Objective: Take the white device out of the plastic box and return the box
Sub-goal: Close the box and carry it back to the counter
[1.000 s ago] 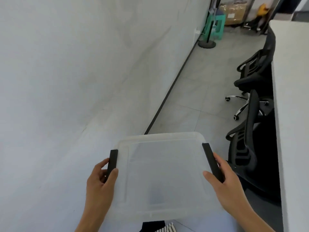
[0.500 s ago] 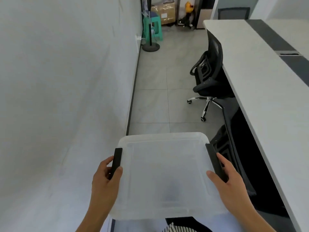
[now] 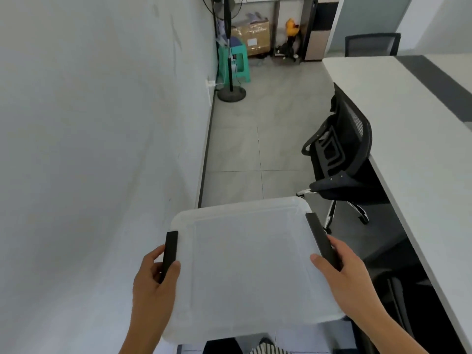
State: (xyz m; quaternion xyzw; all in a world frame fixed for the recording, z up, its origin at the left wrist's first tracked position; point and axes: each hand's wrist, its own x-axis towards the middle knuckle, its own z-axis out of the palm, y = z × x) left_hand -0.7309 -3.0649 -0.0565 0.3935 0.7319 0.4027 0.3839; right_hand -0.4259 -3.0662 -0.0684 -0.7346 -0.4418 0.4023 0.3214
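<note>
A translucent plastic box [image 3: 251,264] with its lid on is carried in front of me, above the floor. Two black clip handles sit on its sides. My left hand [image 3: 153,284] grips the left black handle [image 3: 169,254], thumb on the lid. My right hand [image 3: 344,274] grips the right black handle [image 3: 323,241] in the same way. The lid is cloudy, so the inside of the box cannot be made out. No white device shows anywhere.
A grey wall [image 3: 102,149] runs along my left. On the right stands a long white desk [image 3: 419,139] with a black office chair [image 3: 337,159] tucked against it. A tiled aisle leads ahead to a fan stand [image 3: 231,93], green stool [image 3: 237,62] and cardboard box [image 3: 251,37].
My view has swung to the right, away from the wall toward the aisle and desk. Both hands keep the same hold on the box handles.
</note>
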